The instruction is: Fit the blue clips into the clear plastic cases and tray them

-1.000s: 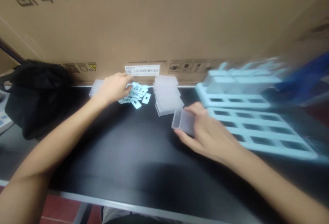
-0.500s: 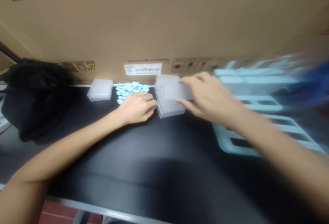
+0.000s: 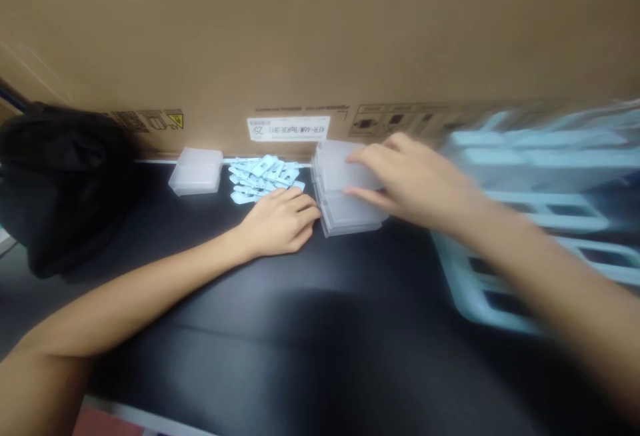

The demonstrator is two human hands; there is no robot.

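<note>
Pinched between thumb and fingers of the right hand point(image 3: 415, 179), a clear plastic case point(image 3: 345, 173) was held atop the stack of cases point(image 3: 350, 213) against the cardboard box point(image 3: 320, 36). Light, stiff and smooth it was judged, best gripped by its edges. Loosely curled and holding nothing, the left hand point(image 3: 280, 223) was rested beside the stack.

1. The stack of boxes point(image 3: 350, 206) and the lone box point(image 3: 196, 171) are frosted, translucent white.
2. The small tags point(image 3: 263, 175) and the slotted trays point(image 3: 540, 209) are pale blue.
3. The tabletop point(image 3: 280, 329) and the bag point(image 3: 60, 183) are black.
4. The carton point(image 3: 320, 43) is brown.
</note>
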